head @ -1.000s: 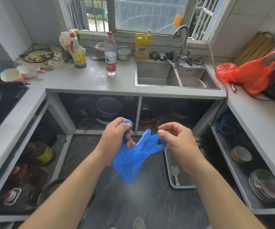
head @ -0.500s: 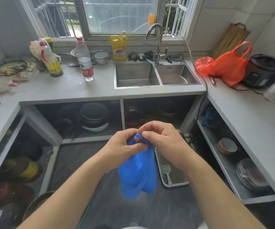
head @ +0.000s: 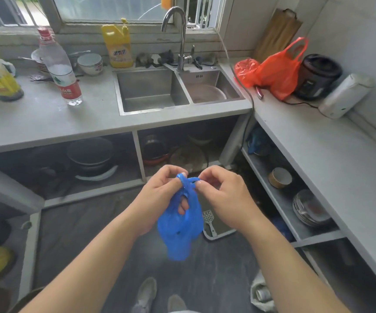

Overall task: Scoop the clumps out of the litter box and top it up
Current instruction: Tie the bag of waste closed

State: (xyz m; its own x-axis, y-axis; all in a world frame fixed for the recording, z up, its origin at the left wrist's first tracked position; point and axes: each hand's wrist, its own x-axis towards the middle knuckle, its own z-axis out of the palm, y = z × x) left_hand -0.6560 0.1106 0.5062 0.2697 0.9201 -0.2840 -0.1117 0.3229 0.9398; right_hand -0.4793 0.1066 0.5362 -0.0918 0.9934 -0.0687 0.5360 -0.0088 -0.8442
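**Both hands on one blue bag, litter box behind them on the floor**

Nearest: two shoes (head: 146, 294) on the dark floor (head: 81, 233), open floor between the shelf units left and right. Left hand (head: 160, 197) grips the blue plastic bag (head: 180, 224), fingers curled into its handle loop. Right hand (head: 225, 195) pinches the bag's top. Bag hangs free, touching nothing else. Behind it, one grey litter box (head: 218, 236) on the floor, mostly hidden, just beside the right shelf; one white scoop (head: 208, 220) lies inside. Farther: L-shaped desk (head: 47, 123), edge running left to right, then turning along the right wall. On it one double sink (head: 151, 91), one tap (head: 178, 37), one yellow jug (head: 117, 46), one water bottle (head: 60, 71), one orange bag (head: 277, 68), one dark cooker (head: 315, 77).
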